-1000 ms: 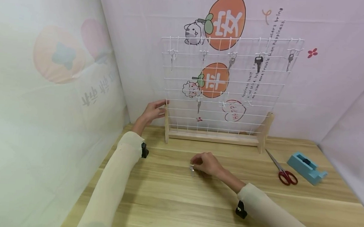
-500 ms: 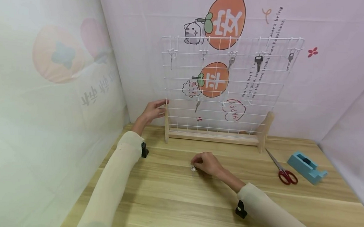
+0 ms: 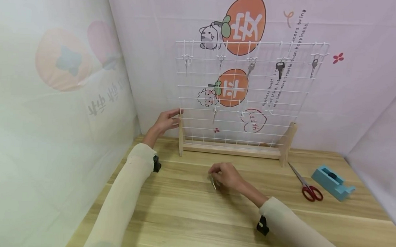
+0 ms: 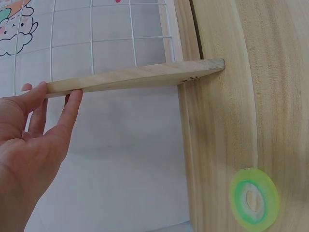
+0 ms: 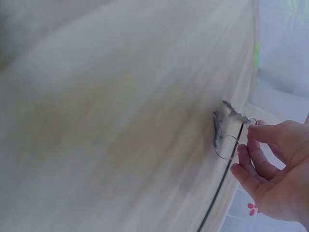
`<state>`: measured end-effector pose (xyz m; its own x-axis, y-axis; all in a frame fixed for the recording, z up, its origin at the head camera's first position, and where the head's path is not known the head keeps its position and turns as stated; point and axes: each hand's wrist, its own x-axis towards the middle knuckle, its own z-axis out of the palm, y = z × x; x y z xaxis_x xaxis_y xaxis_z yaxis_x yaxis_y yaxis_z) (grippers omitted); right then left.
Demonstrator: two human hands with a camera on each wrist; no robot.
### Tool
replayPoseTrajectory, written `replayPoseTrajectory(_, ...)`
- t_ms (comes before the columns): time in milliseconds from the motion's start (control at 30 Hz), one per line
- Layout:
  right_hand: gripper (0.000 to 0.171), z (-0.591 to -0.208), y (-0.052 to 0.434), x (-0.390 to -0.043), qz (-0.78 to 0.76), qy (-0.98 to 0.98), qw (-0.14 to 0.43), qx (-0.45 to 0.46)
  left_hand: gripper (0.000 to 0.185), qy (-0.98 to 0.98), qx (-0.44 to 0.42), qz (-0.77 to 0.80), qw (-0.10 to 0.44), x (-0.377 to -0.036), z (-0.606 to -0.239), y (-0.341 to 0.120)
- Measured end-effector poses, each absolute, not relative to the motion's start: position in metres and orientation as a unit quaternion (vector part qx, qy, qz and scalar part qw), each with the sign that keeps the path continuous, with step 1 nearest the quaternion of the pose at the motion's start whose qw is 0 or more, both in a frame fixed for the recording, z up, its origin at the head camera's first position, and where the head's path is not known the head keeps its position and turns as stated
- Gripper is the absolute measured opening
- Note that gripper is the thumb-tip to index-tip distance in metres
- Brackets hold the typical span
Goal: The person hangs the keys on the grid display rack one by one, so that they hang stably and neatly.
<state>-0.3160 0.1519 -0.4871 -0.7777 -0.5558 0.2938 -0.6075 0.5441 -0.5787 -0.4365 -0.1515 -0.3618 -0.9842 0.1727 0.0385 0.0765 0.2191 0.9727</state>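
Note:
My left hand [image 3: 166, 121] pinches the upper end of the wooden side post [image 4: 135, 77] of a white wire grid rack [image 3: 240, 88], thumb on one face and fingers on the other. Low over the tabletop, in front of the rack, my right hand [image 3: 227, 176] pinches a small metal key ring [image 5: 253, 121] between thumb and fingertip. A key [image 5: 235, 112] hangs from it, and a second key [image 5: 216, 129] with a larger ring [image 5: 224, 157] dangles beside it. Several keys hang on the rack's top row of hooks, among them a black-headed key [image 3: 280, 68]. One thin key [image 3: 214, 115] hangs on the lower row.
Red-handled scissors [image 3: 310, 189] lie right of the rack, beside a light blue tape dispenser [image 3: 332, 182]. A yellow-green tape roll [image 4: 254, 199] lies left of the rack in the left wrist view. Printed cloth walls [image 3: 163, 21] stand behind and beside the table.
My right hand has lifted slightly, and the keys under it have swung and turned. The lower-row key on the rack has swung and turned edge-on. My left hand stays on the post.

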Motion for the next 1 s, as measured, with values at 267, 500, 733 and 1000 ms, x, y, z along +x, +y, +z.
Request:
replayPoseTrajectory(267,0.014,-0.464,0.163,-0.325,0.316,-0.886,0.062,0.334,0.051,0.782,0.083,0.616,0.041,-0.437,-0.361,-0.151)
replayPoseTrajectory(500,0.014,-0.433,0.178,-0.336,0.312,-0.880,0.100,0.343,0.050,0.779,0.084,0.620,0.043,-0.436,-0.361,-0.153)
replayPoseTrajectory(733,0.015,-0.400,0.198,-0.341,0.309,-0.893,0.096,0.314,0.051,0.780,0.080,0.619,0.042,-0.437,-0.362,-0.152)
replayPoseTrajectory(1000,0.015,-0.369,0.221,-0.348,0.325,-0.889,0.115,0.303,0.050,0.776,0.084,0.623,0.044,-0.435,-0.360,-0.152)
